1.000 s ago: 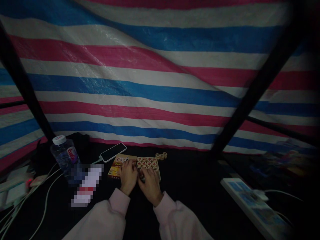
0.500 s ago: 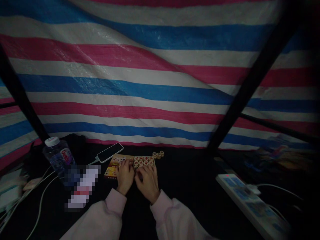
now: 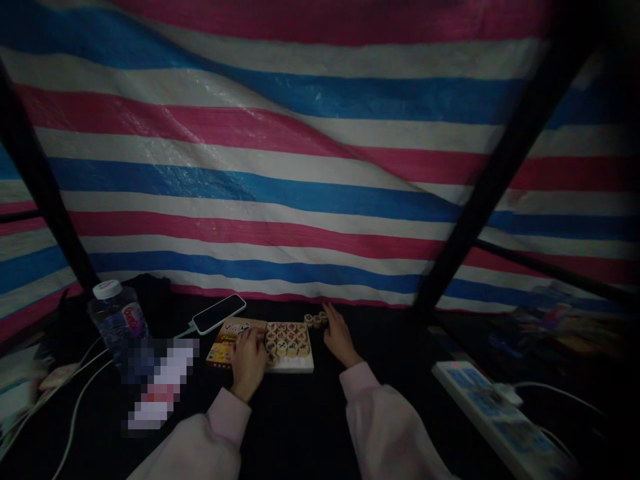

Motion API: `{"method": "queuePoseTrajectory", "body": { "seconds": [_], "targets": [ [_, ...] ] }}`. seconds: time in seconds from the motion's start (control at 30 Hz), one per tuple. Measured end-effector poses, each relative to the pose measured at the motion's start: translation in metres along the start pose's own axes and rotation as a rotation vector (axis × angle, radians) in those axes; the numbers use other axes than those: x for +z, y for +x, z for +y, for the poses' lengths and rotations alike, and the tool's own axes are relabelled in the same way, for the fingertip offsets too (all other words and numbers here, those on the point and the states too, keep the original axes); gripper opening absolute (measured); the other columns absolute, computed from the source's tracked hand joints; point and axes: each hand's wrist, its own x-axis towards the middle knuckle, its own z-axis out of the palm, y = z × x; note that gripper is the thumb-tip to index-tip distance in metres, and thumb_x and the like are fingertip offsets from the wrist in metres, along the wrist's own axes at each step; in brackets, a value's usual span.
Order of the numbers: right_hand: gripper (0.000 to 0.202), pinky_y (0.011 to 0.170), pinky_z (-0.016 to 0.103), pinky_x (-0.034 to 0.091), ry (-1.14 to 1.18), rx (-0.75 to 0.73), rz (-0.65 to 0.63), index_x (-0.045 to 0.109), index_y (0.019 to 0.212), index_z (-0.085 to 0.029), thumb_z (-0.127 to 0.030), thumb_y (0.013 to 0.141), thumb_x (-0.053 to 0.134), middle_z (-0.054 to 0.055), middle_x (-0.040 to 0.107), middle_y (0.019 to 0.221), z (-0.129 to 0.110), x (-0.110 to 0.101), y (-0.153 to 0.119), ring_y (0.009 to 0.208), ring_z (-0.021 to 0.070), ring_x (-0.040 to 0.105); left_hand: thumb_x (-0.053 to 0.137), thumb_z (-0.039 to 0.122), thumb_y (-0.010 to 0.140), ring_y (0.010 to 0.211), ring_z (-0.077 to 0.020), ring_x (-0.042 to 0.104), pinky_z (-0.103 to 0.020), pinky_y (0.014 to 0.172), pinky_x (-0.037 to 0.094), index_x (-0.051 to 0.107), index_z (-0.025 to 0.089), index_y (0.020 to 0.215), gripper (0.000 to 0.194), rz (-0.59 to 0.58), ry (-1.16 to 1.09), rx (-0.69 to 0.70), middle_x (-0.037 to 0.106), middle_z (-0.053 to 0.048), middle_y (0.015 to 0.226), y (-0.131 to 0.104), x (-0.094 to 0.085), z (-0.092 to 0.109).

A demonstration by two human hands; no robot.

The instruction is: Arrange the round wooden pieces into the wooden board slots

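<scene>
Xiangqi discs [image 3: 315, 320], small, hard wooden rounds, probably light and best pinched at the rim, lie loose on the black surface beyond the piece tray [image 3: 290, 347], touched by the right hand [image 3: 339, 339] with fingers spread, gripping nothing, while the left hand [image 3: 249, 358] rests flat on the tray's left edge.

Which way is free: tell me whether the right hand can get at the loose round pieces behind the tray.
Probably yes. The right hand already lies beside the loose round pieces, fingertips about touching them, with nothing between; the tray sits to its left.
</scene>
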Motion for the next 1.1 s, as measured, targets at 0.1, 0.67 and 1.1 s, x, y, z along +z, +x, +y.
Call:
{"method": "queuePoseTrajectory", "body": {
  "seconds": [0.1, 0.67, 1.1],
  "targets": [
    [0.069, 0.104, 0.04, 0.035, 0.039, -0.01, 0.001, 0.041, 0.132, -0.015, 0.003, 0.066, 0.037, 0.012, 0.035, 0.143, 0.016, 0.018, -0.003, 0.13, 0.0212, 0.035, 0.039, 0.015, 0.084, 0.112, -0.0231, 0.048, -0.041, 0.092, 0.031, 0.06, 0.024, 0.104, 0.03, 0.0, -0.006, 0.001, 0.06, -0.006, 0.116, 0.0, 0.0, 0.0],
    [0.017, 0.08, 0.034, 0.044, 0.19, 0.037, 0.078, 0.05, 0.096, -0.02, -0.021, 0.081, 0.041, 0.006, 0.062, 0.092, 0.016, 0.017, -0.001, 0.088, 0.0199, 0.059, 0.039, 0.017, 0.085, 0.112, -0.0218, 0.048, -0.04, 0.093, 0.029, 0.059, 0.024, 0.105, 0.029, 0.016, 0.009, 0.023, 0.06, -0.005, 0.115, -0.003, 0.0, 0.001],
    [0.027, 0.057, 0.027, 0.045, 0.62, 0.213, 0.229, 0.05, 0.083, -0.019, -0.031, 0.062, 0.062, 0.0, 0.057, 0.069, -0.014, -0.015, 0.016, 0.06, 0.0139, 0.055, 0.038, 0.017, 0.085, 0.112, -0.0223, 0.047, -0.04, 0.093, 0.03, 0.059, 0.023, 0.104, 0.029, 0.015, 0.028, 0.021, 0.059, -0.005, 0.116, -0.002, 0.002, 0.0]
  ]
}}
